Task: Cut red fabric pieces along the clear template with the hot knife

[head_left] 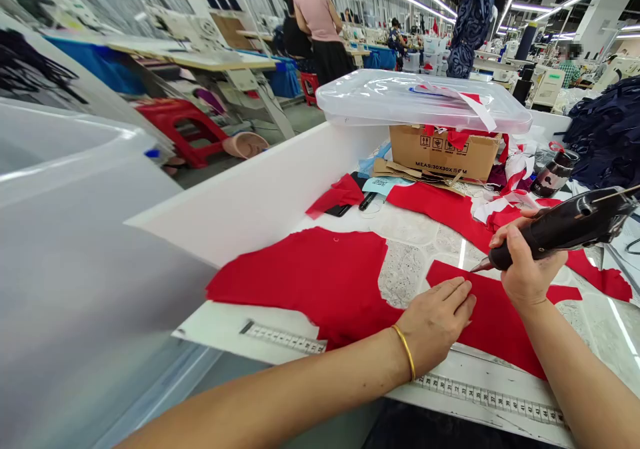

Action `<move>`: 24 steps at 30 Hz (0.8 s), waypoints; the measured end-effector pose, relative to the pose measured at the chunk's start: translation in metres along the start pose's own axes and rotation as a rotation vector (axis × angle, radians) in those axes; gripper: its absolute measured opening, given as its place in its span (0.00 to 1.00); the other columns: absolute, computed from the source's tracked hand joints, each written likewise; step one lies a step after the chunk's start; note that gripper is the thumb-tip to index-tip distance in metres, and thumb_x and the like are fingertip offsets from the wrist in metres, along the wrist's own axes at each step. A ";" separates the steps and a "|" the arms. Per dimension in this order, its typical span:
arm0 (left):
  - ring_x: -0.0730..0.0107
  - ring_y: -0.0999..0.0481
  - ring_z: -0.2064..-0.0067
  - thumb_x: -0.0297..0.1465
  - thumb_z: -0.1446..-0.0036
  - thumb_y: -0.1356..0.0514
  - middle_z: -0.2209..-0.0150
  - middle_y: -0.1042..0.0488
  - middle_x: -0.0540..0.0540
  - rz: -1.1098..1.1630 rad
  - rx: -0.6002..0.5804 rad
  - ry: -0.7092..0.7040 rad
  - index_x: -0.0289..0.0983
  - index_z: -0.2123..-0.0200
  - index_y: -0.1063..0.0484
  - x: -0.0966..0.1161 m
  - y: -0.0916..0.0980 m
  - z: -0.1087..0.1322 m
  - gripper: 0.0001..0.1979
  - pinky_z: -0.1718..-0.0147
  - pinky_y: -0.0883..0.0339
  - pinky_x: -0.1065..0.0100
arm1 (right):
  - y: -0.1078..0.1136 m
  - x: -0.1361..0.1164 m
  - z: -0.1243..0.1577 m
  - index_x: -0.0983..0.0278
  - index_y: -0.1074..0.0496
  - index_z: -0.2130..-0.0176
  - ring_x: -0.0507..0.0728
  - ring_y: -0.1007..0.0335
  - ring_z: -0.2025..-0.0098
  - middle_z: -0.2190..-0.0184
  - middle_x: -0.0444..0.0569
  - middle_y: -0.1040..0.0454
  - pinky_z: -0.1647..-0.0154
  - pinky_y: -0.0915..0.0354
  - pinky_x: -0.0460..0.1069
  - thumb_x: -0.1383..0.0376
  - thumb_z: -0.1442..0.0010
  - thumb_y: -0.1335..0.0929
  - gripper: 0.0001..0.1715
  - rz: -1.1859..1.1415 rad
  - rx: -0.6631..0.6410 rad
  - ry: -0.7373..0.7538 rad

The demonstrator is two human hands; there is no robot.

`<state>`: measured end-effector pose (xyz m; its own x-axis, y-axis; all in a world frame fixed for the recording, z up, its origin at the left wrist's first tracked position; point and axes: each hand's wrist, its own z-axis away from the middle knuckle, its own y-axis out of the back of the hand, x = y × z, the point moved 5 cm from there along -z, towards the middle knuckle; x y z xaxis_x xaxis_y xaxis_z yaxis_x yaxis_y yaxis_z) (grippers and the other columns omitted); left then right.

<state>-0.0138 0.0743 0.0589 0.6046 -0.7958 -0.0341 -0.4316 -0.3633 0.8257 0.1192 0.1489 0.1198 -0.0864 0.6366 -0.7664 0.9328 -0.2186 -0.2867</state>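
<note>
My right hand (533,269) is wrapped round a black handheld power tool (565,229) with a narrow pointed metal tip. That tip touches, or hovers just over, the upper edge of a red fabric piece (510,316); I cannot tell which. My left hand (437,319) lies flat on the same piece near its left end, fingers stretched out, a gold bangle at the wrist. To the left of this hand spreads a larger red fabric piece (305,266). A measuring tape (480,396) runs along the front edge of the table, partly hidden under my left forearm.
A cardboard box (443,156) with a clear plastic lid (420,99) on top stands at the back, among red and white scraps. A white board (260,182) walls the table's left side. Dark fabric (610,132) is heaped at right. Plastic bins (90,269) stand left.
</note>
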 end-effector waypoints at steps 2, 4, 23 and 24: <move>0.57 0.21 0.47 0.26 0.30 0.45 0.50 0.21 0.35 0.007 -0.011 -0.018 0.27 0.51 0.25 0.002 -0.002 -0.001 0.11 0.47 0.24 0.61 | 0.007 0.000 -0.001 0.61 0.31 0.60 0.50 0.32 0.80 0.79 0.36 0.29 0.76 0.31 0.48 0.64 0.45 0.27 0.13 0.016 0.006 -0.002; 0.58 0.21 0.48 0.26 0.30 0.45 0.51 0.20 0.36 0.019 -0.053 -0.017 0.28 0.52 0.26 0.004 -0.006 -0.002 0.11 0.47 0.24 0.61 | 0.011 0.001 -0.001 0.61 0.32 0.61 0.50 0.32 0.81 0.79 0.36 0.29 0.77 0.31 0.48 0.64 0.45 0.27 0.12 0.025 0.010 -0.014; 0.60 0.23 0.41 0.30 0.27 0.47 0.45 0.21 0.37 0.087 -0.107 -0.209 0.29 0.48 0.26 0.037 -0.040 -0.033 0.14 0.39 0.30 0.63 | 0.053 -0.011 -0.008 0.61 0.33 0.63 0.50 0.31 0.79 0.78 0.36 0.28 0.75 0.31 0.47 0.67 0.44 0.28 0.10 0.060 0.055 0.035; 0.60 0.23 0.41 0.31 0.26 0.47 0.45 0.21 0.37 0.091 -0.097 -0.208 0.28 0.48 0.26 0.037 -0.041 -0.032 0.15 0.39 0.30 0.64 | 0.053 -0.011 -0.007 0.61 0.33 0.62 0.50 0.31 0.79 0.79 0.36 0.28 0.76 0.32 0.47 0.67 0.44 0.28 0.10 0.066 0.060 0.030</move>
<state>0.0478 0.0753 0.0421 0.4111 -0.9093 -0.0641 -0.4054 -0.2454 0.8806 0.1725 0.1358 0.1172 -0.0144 0.6409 -0.7675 0.9135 -0.3038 -0.2708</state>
